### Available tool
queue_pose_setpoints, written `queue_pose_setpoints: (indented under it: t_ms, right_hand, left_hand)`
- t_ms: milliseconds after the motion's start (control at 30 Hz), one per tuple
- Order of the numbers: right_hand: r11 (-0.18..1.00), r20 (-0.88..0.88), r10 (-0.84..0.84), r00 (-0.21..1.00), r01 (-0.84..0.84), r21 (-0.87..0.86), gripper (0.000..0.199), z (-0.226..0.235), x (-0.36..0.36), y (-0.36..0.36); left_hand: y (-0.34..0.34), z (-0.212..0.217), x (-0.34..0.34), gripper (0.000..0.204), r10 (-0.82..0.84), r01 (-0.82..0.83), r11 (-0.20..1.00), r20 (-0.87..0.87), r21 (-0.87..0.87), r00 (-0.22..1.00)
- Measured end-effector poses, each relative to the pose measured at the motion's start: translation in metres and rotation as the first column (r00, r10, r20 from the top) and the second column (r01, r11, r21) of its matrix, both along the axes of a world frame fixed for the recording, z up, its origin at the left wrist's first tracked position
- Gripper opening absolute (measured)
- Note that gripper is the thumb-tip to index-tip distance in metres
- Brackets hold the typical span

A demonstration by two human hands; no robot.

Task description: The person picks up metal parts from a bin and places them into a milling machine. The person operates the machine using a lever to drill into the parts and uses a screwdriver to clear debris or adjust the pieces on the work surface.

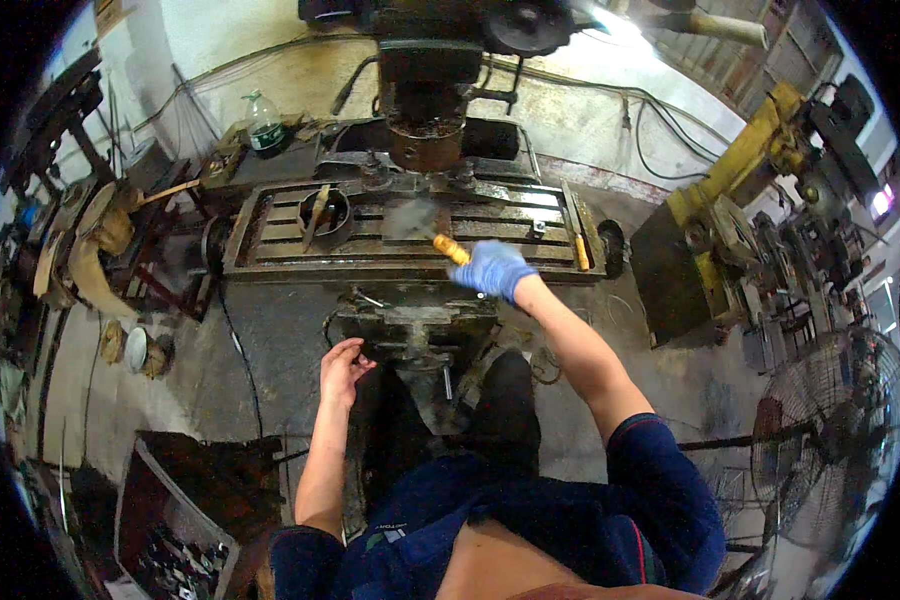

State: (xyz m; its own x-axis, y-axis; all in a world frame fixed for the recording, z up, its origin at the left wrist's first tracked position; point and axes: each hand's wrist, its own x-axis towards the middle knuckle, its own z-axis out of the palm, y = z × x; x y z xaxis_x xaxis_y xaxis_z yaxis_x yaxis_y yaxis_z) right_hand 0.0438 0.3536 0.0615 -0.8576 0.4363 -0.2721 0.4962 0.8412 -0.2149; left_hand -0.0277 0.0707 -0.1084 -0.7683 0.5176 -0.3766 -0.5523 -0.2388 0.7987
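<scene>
Right hand: the right hand [494, 268], in a blue glove, has its fingers clamped round the yellow handle [451, 249] of a brush; the arm is stretched forward so the tool reaches the middle of the machine table.
Brush: one brush, yellow handle pointing back toward the glove, head [410, 219] blurred over the slotted table surface; whether the bristles touch the table cannot be told.
Left hand: the left hand [342, 370] is bare, fingers loosely curled and slightly apart, holding nothing; it sits just beside the front of the machine knee [410, 335], apparently as a steadying position while the other arm reaches.
Machine table: one long slotted table [270, 262] of a milling machine, set crosswise under the spindle head [425, 135]; its slots run left to right.
Round part: one dark ring-shaped part [326, 215] stands on the left half of the table with a flat bar leaning in it, well apart from the brush.
Second yellow-handled tool: one tool [581, 252] lies along the right end of the table, near the glove but untouched.
Bottle: one clear plastic bottle with a green label [264, 124] stands upright behind the table, at the left, out of the working zone.
Fan: one floor fan [832, 420] stands at the right, well apart from the machine.
Count of hands: two, one gloved, one bare.
</scene>
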Motion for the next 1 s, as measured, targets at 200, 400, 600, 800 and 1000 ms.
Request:
queue_pose_setpoints:
  t_ms: [200,400,600,800,1000]
  right_hand:
    - [0.914,-0.037,0.303,0.952,-0.301,-0.271,0.049,-0.034,0.096,-0.052]
    - [0.918,-0.152,0.186,0.971,-0.227,-0.324,0.05,-0.069,0.123,-0.063]
    - [0.927,-0.16,0.18,0.971,-0.221,-0.302,0.052,-0.074,0.137,-0.053]
    - [0.917,-0.163,0.244,0.956,-0.282,-0.283,0.05,-0.069,0.134,-0.062]
    - [0.896,-0.155,0.304,0.94,-0.337,-0.287,0.046,-0.066,0.135,-0.066]
  left_hand:
    - [0.025,0.003,0.003,0.019,-0.027,0.023,0.995,0.04,0.093,0.999]
    - [0.042,0.005,-0.007,0.021,-0.097,0.097,0.995,0.034,0.001,0.995]
    - [0.066,-0.013,-0.019,0.02,-0.045,0.05,0.998,0.12,-0.042,0.992]
    - [0.054,-0.01,-0.02,0.02,-0.096,0.1,0.991,0.056,-0.084,0.994]
    - [0.045,-0.025,-0.03,0.021,-0.157,0.158,0.987,0.039,-0.009,0.987]
